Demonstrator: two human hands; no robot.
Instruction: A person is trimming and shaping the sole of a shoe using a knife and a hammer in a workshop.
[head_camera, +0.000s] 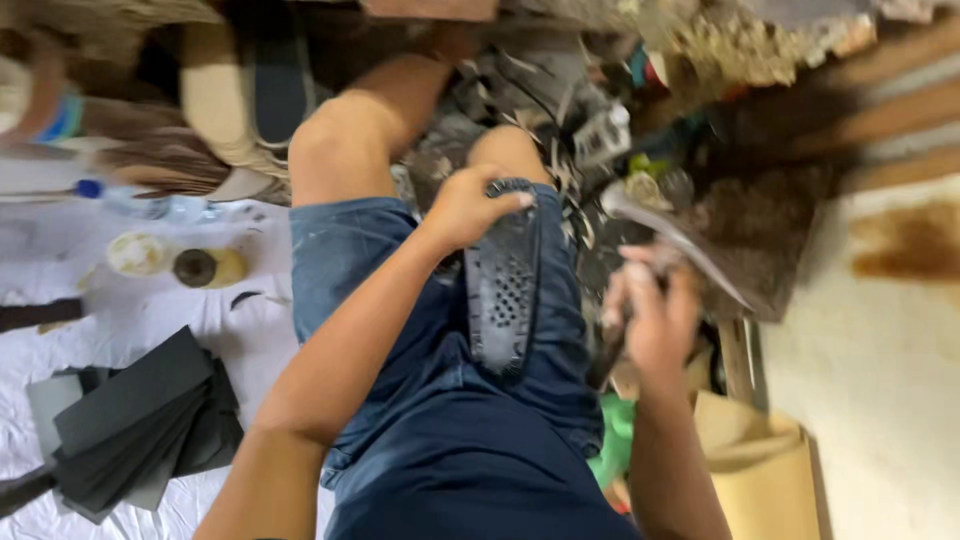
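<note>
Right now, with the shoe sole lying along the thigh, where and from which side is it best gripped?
Probably at its far, knee end, from the left. The sole runs lengthwise down the thigh, tread up, and the left hand already grips that rounded end with the thumb across its top. That leaves the middle bare. The right hand holds a curved blade on the other side, so coming from the right looks riskier.

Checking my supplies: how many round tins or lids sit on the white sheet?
2. A pale open tin lies on the white sheet left of the knee, with a yellow tin with a dark centre just right of it. Clutter may hide others.
</note>
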